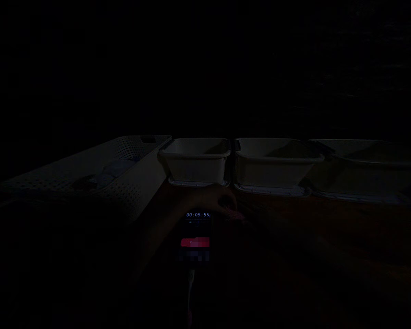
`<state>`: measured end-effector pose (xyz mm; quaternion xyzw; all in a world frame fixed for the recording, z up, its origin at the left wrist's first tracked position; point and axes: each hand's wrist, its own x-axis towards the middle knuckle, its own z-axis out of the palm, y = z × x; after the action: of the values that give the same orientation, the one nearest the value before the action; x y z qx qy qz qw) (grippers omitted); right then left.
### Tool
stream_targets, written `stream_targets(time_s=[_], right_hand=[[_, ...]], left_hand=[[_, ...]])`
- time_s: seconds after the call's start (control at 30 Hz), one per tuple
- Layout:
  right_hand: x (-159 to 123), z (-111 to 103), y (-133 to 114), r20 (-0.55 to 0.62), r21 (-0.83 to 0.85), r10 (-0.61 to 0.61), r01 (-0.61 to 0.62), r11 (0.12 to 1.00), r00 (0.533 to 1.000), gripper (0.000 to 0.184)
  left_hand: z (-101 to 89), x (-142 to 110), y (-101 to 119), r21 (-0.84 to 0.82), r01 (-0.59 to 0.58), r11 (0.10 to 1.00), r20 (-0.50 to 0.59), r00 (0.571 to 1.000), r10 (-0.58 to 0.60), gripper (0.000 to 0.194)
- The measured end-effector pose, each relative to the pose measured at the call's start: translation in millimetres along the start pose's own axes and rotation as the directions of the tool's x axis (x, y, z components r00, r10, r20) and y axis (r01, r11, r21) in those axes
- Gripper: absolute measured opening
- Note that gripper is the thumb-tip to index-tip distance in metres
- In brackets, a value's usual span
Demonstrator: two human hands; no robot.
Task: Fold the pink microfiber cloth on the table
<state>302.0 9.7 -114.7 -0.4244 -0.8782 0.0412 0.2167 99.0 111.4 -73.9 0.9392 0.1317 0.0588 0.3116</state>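
The view is very dark. My left hand (216, 197) reaches in from the lower left, just beyond a lit phone (196, 242). Its fingers are curled and closed on a small pinkish, rough-looking item (234, 214) whose kind I cannot make out. The phone lies on the dark surface, showing a timer readout and a red patch, with a pale cable (191, 288) running from its near end. Darkness hides my right hand; neither its outline nor its fingers can be told apart from the surroundings.
A pale perforated basket (147, 176) stands at the left with a whitish, indistinct item (114, 170) inside. Three pale tubs, a left one (197, 168), a middle one (274, 172) and a right one (363, 176), form a row beyond my left hand.
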Motion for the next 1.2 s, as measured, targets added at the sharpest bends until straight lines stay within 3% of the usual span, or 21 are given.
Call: stream_targets(time_s=[0.27, 0.5, 0.7, 1.2], right_hand=[[-6, 5, 11, 0.073, -0.076, -0.033, 0.039, 0.996, 0.997, 0.057], [-9, 7, 9, 0.064, -0.114, -0.019, 0.026, 0.993, 0.998, 0.056], [-9, 6, 8, 0.065, -0.119, -0.024, 0.032, 0.992, 0.998, 0.057], [-7, 7, 7, 0.062, -0.118, -0.013, 0.02, 0.993, 0.998, 0.057]], left_hand=[[-7.1, -2, -5, -0.081, -0.004, 0.997, 0.0, 1.0, 0.004, 0.021], [-10.4, -1, -15, -0.018, 0.071, 0.997, -0.223, 0.972, -0.073, 0.015], [-6.7, -1, -25, 0.028, 0.138, 0.99, -0.149, 0.98, -0.132, 0.02], [-7.4, -3, -19, 0.036, 0.234, 0.972, -0.162, 0.961, -0.225, 0.019]])
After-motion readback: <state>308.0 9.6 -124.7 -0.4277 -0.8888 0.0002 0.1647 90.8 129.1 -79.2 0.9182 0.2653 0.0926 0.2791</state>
